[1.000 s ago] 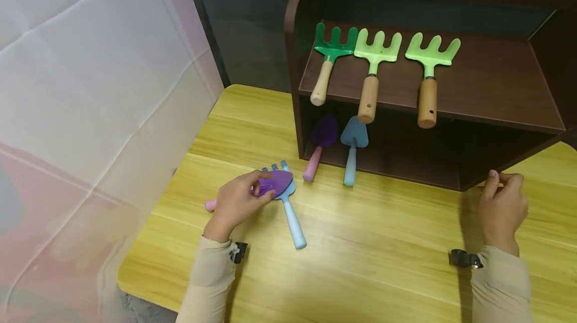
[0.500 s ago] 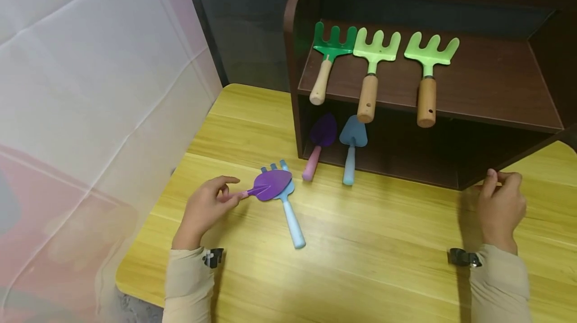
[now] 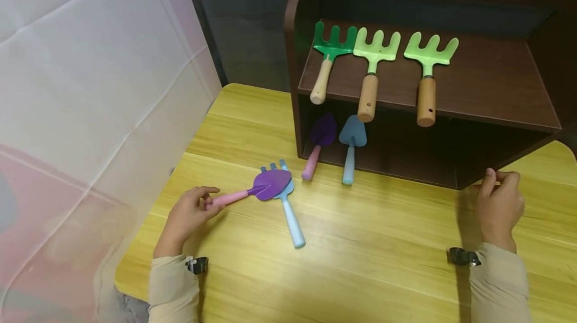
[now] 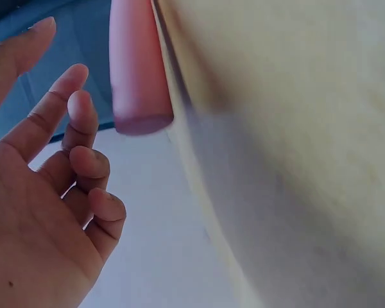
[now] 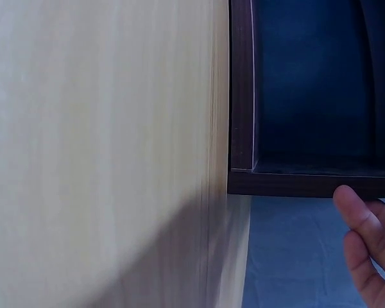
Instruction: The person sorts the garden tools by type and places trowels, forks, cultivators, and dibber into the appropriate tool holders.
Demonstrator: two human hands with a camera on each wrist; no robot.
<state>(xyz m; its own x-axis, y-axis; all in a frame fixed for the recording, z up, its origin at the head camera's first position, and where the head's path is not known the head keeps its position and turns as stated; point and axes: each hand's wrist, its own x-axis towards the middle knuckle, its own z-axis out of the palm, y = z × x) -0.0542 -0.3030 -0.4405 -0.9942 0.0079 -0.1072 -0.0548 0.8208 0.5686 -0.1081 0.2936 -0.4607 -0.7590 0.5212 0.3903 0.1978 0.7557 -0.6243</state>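
Note:
A purple trowel [image 3: 272, 184] with a pink handle [image 4: 140, 70] lies across the blue head of a hand fork [image 3: 293, 225] on the table. My left hand [image 3: 187, 215] hovers by the handle's butt end. In the left wrist view its fingers [image 4: 90, 163] bend loosely, and a gap separates them from the handle. At the lower right front corner of the dark brown shelf [image 5: 289, 185], my right hand [image 3: 501, 208] touches the side panel from outside with a fingertip. Its other fingers are loosely bent and partly out of frame.
The upper board carries a dark green hand fork [image 3: 333, 52] and two light green ones [image 3: 374, 55]. In the lower compartment lie a purple trowel [image 3: 323, 131] and a blue trowel [image 3: 353, 135], handles jutting out. A pale cloth wall [image 3: 103, 87] borders the table's left edge.
My left hand has slid left along the trowel, from its purple blade to the handle's end, and come off it. The trowel stays on the blue fork. My right hand stays at the shelf.

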